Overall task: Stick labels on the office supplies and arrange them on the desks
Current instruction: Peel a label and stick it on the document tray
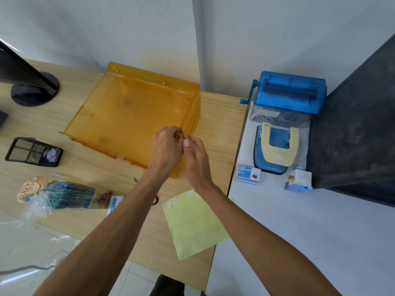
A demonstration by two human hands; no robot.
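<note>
A translucent orange document tray (128,112) lies on the wooden desk (70,182). Both of my hands meet at its near right corner. My left hand (165,149) and my right hand (195,160) have their fingertips pinched together against the tray's side wall; something small may sit between them, but it is too tiny to make out. A yellow label sheet (194,224) lies on the desk below my right wrist, with a few small white labels near its top edge.
On the white desk (299,242) to the right stand a blue hand-crank shredder (290,92), a blue-and-cream hole punch (275,150), a binder clip box (248,174) and a small white-blue device (299,180). A mesh holder (32,151), bagged pens (62,196) and a monitor stand (34,88) sit left.
</note>
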